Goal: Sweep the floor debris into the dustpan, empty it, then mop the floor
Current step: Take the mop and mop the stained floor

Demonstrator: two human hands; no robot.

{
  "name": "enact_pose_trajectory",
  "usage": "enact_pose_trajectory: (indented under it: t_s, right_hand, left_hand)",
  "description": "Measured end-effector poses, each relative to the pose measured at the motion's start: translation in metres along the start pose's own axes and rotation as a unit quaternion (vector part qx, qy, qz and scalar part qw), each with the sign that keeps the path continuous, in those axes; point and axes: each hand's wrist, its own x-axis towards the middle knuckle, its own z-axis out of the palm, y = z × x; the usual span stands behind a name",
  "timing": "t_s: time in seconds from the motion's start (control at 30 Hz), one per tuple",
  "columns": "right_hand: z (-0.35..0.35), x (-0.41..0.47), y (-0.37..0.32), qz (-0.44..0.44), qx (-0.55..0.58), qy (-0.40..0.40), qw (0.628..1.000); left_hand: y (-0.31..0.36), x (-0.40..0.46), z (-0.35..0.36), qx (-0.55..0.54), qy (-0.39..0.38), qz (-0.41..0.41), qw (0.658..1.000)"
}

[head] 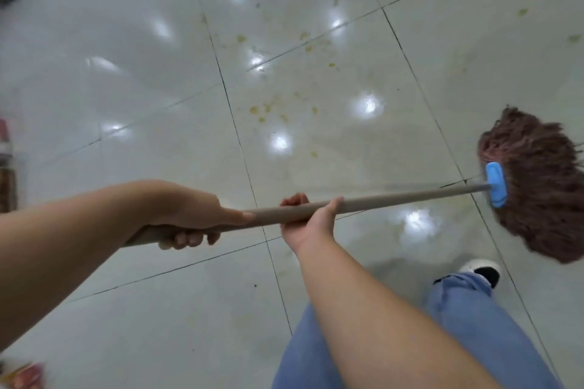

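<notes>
Gripping mop handle [395, 199] (no writing), both hands

floor [132, 309]: glossy pale tiles, dark grout lines [240, 136] running diagonal | light: bright overhead glare spots [369, 103] across centre | stains: yellowish specks [262, 110] mid to far | left edge: blurred objects, unidentifiable

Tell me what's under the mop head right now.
The brown mop head lies on glossy tiled floor, across a dark grout line. Whatever is directly beneath its strands is covered.
</notes>
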Motion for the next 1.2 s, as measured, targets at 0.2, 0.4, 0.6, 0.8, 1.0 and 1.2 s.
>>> enact_pose_trajectory:
  t_s: [0.2, 0.4, 0.6, 0.8, 1.0, 1.2]
  right_hand:
    - [0.011, -0.012, -0.031, -0.01, 0.007, -0.031, 0.999]
    - [0.014, -0.028, -0.144, -0.08, 0.045, -0.016, 0.996]
    - [-0.034, -0.05, -0.361, -0.21, 0.027, 0.04, 0.977]
    - [-0.089, -0.086, -0.527, -0.312, -0.019, 0.142, 0.939]
    - [-0.119, -0.084, -0.518, -0.293, 0.023, 0.15, 0.944]
    - [-0.114, -0.04, -0.382, -0.257, -0.016, 0.17, 0.951]
  left_hand:
    - [0.035, -0.021, -0.012, 0.025, 0.019, -0.004, 0.999]
    - [0.156, -0.039, -0.006, 0.046, 0.038, 0.021, 0.998]
    - [0.367, -0.036, 0.036, 0.037, -0.027, 0.1, 0.994]
    - [0.525, -0.059, 0.1, -0.001, -0.035, 0.232, 0.972]
    - [0.514, -0.05, 0.135, -0.053, -0.077, 0.24, 0.966]
    - [0.378, 0.004, 0.125, -0.008, -0.07, 0.177, 0.982]
